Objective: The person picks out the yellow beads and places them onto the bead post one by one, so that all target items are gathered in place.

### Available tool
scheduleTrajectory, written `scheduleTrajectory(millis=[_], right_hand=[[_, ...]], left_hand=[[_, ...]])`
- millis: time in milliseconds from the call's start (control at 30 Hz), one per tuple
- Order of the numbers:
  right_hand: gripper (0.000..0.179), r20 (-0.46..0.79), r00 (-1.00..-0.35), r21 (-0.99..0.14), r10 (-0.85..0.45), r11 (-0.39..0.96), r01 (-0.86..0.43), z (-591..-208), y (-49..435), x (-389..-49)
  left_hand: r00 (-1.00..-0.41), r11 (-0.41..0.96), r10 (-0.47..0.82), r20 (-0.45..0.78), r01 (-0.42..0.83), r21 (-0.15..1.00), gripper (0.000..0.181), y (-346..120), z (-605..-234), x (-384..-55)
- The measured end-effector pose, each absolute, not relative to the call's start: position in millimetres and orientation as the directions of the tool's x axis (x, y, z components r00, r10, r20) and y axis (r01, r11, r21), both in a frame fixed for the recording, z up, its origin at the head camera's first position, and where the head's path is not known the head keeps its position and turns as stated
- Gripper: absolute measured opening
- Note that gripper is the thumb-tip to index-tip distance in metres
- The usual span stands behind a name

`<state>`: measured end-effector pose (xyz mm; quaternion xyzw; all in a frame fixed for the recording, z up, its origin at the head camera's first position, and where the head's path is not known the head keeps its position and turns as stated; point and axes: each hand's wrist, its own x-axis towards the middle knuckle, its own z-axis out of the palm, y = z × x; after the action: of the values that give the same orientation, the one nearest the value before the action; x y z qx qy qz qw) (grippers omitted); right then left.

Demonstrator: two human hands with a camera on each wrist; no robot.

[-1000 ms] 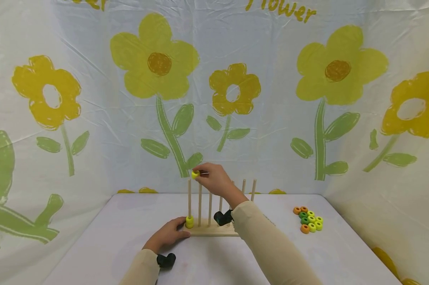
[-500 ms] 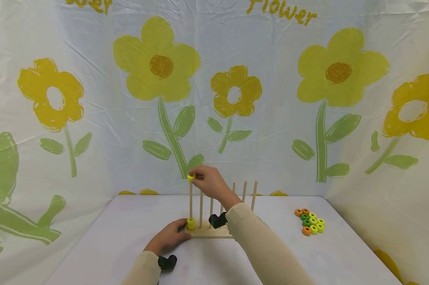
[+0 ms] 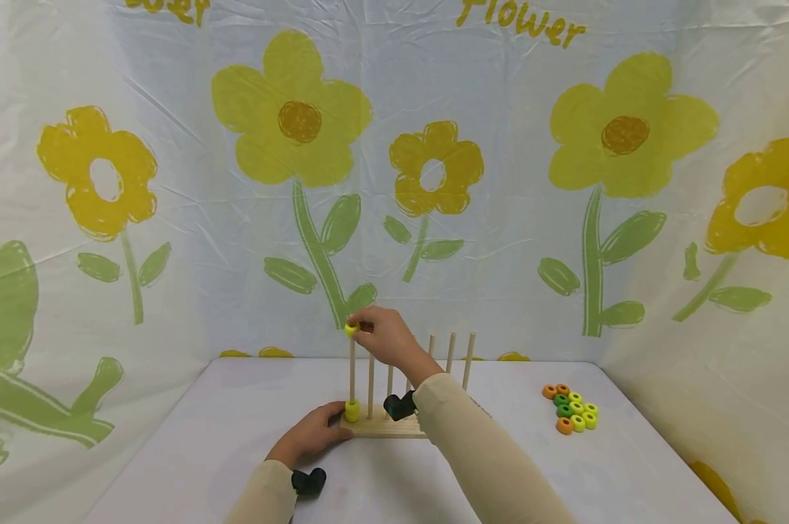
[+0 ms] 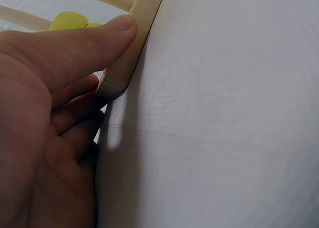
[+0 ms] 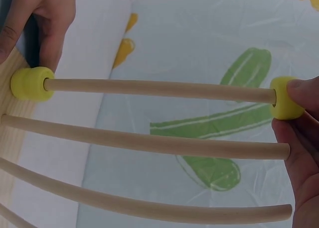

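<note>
At the top of the leftmost wooden peg (image 5: 159,88), my right hand (image 3: 389,336) pinches a yellow ring bead (image 5: 285,99) between thumb and fingers. The peg's tip sits inside the bead's hole. Stacked yellow beads (image 5: 31,83) lie at the bottom of that same peg. My left hand (image 3: 311,434) grips the left end of the wooden peg stand's base (image 3: 388,426), thumb on the front edge and fingers round the far side. In the left wrist view the thumb (image 4: 122,26) presses on the base's edge. My right forearm hides part of the stand.
Several loose ring beads, orange, green and yellow, lie in a cluster on the right; a green bead (image 3: 563,410) is among them. The other upright pegs (image 3: 451,353) stand in a row. A flower-printed cloth (image 3: 499,276) hangs behind the white table (image 3: 250,393).
My right hand has moved slightly left and down, bringing the yellow bead from beside the leftmost peg onto its tip. The left hand stays on the base.
</note>
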<state>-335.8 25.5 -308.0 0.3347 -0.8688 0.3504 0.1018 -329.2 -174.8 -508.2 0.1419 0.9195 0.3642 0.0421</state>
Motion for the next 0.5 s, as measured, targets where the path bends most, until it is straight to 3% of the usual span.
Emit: scheduleTrajectory(millis=[500], right_hand=[[0.023, 0.419, -0.735, -0.471, -0.533, 0.564, -0.678, -306.7, 27.6, -332.1]], left_hand=[[-0.953, 0.679, 0.302, 0.030, 0.237, 0.694, 0.070, -173.6, -502.4, -324.2]])
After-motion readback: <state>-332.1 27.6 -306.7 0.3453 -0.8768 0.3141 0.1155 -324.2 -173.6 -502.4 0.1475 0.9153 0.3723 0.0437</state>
